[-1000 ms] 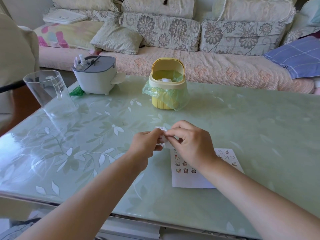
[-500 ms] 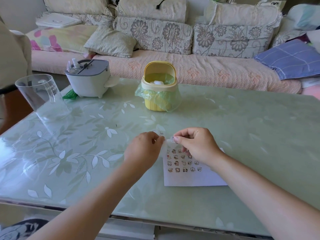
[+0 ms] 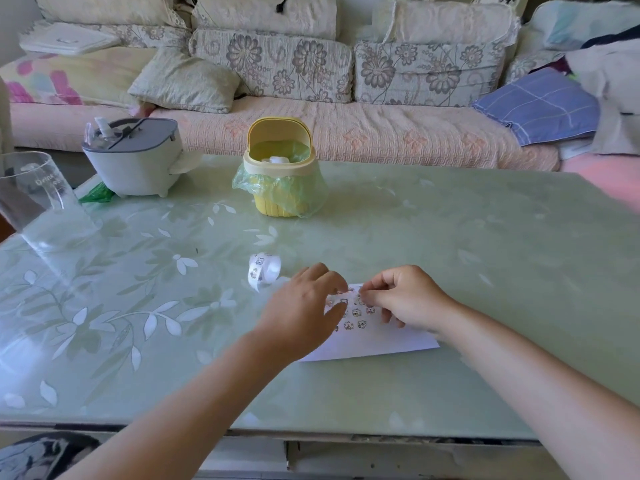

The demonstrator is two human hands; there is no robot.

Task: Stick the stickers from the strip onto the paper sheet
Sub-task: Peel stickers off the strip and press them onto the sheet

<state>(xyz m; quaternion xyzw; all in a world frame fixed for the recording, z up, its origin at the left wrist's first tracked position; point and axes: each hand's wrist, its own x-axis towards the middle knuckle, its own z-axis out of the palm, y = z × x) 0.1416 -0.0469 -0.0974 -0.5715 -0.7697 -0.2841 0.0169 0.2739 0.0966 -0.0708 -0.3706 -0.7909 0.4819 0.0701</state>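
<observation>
A curled white sticker strip (image 3: 263,270) lies on the green table, just left of my hands and touched by neither. The white paper sheet (image 3: 381,341) lies flat in front of me with several small cartoon stickers (image 3: 356,315) in rows on its upper part. My left hand (image 3: 304,310) rests palm down over the sheet's left edge, fingers spread. My right hand (image 3: 405,296) hovers at the sheet's top, thumb and forefinger pinched on a small sticker (image 3: 362,292) right at the paper.
A yellow mini bin (image 3: 280,174) with a green liner stands behind the sheet. A grey-and-white appliance (image 3: 135,157) sits at the back left, a clear plastic cup (image 3: 38,199) at the left edge. A sofa with cushions runs behind the table.
The strip left my left hand and now lies on the table. My left hand dropped flat onto the sheet; my right hand brought a pinched sticker down to the paper.
</observation>
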